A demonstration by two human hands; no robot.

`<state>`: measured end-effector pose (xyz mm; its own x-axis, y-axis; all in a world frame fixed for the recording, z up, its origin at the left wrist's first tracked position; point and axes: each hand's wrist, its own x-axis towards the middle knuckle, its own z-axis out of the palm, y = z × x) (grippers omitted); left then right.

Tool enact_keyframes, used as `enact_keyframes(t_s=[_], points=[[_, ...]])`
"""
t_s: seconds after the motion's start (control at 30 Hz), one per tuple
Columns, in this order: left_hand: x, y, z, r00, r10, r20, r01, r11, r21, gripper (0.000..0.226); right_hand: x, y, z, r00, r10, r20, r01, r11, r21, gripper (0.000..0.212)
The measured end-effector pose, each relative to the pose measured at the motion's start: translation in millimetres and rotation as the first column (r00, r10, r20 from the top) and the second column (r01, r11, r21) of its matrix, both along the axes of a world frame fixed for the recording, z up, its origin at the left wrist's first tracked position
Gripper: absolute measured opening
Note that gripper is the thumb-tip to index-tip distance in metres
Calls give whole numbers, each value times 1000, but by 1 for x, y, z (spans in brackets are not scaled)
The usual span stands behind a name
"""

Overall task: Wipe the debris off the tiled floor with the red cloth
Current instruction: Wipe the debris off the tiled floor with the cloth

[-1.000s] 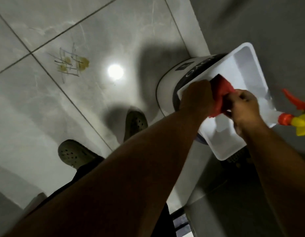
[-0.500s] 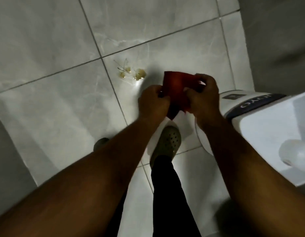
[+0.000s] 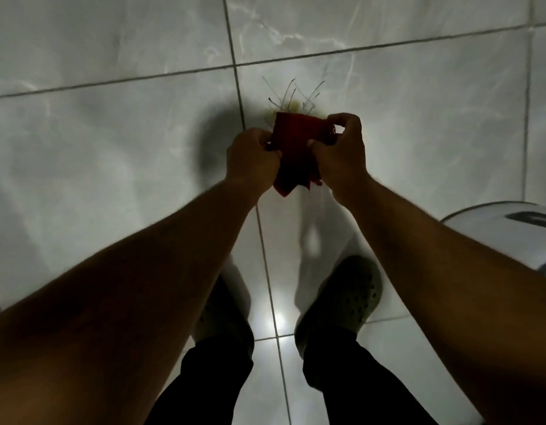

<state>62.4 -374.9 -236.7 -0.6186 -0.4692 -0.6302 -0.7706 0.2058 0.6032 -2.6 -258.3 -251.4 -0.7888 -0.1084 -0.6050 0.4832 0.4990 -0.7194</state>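
Observation:
I hold the red cloth (image 3: 293, 148) in front of me with both hands, well above the floor. My left hand (image 3: 251, 157) pinches its left edge and my right hand (image 3: 342, 151) grips its right side and top corner. The cloth hangs folded, a point dangling below my hands. Just beyond it on the pale marble tiled floor (image 3: 112, 133) lies the debris (image 3: 291, 98): thin pale strands and a yellowish smear, its near part hidden behind the cloth.
My two feet in grey perforated clogs (image 3: 342, 299) stand on the tiles below my arms, the left one mostly hidden. A white rounded appliance (image 3: 507, 216) with a dark label sits at the right edge. A light glare shows between my feet.
The view swung from the white tub on the appliance toward the floor. Both hands carried the cloth out over the tiles; the debris now lies directly beyond it.

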Motion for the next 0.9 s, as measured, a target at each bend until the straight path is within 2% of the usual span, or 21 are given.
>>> enact_keyframes(t_s=[0.13, 0.2, 0.23, 0.3, 0.37, 0.4, 0.47, 0.53, 0.6, 0.67, 0.73, 0.83, 0.9], points=[[-3, -16, -43, 1000, -7, 0, 7, 1000, 14, 32, -11, -19, -37, 992, 100, -73, -97, 994, 46, 53], [-2, -27, -56, 994, -105, 2, 105, 992, -77, 39, -18, -22, -51, 989, 131, -68, -124, 987, 103, 55], [0, -34, -61, 980, -198, 11, 197, 964, -176, 46, -20, -21, -56, 989, 137, -58, -126, 978, 167, 57], [7, -54, -69, 910, -409, 66, 399, 822, -406, 57, -19, -17, -63, 976, 179, -122, -112, 899, 424, 61], [15, -81, -76, 832, -525, 181, 529, 649, -547, 67, -9, -16, -64, 908, 315, -276, -84, 782, 618, 60], [18, -96, -79, 801, -549, 237, 569, 576, -587, 72, -2, -19, -65, 861, 383, -334, -101, 773, 626, 58], [22, -127, -88, 746, -580, 327, 628, 448, -637, 79, 13, -26, -73, 755, 566, -332, -280, 736, 616, 60], [21, -153, -97, 716, -579, 389, 655, 366, -661, 83, 27, -33, -87, 625, 751, -215, -490, 591, 641, 64], [16, -166, -106, 716, -558, 419, 665, 362, -654, 85, 38, -34, -101, 593, 797, -118, -566, 516, 643, 68], [10, -170, -114, 710, -552, 438, 681, 378, -627, 86, 42, -26, -111, 587, 802, -108, -572, 505, 647, 72], [3, -175, -120, 708, -538, 457, 692, 400, -601, 87, 42, -11, -114, 537, 838, -93, -612, 463, 641, 74], [-10, -197, -122, 725, -515, 458, 688, 510, -516, 86, 33, 21, -108, 442, 896, -40, -686, 366, 629, 72], [-14, -211, -120, 717, -538, 443, 696, 583, -419, 85, 21, 38, -102, 459, 889, 5, -692, 353, 630, 75]])
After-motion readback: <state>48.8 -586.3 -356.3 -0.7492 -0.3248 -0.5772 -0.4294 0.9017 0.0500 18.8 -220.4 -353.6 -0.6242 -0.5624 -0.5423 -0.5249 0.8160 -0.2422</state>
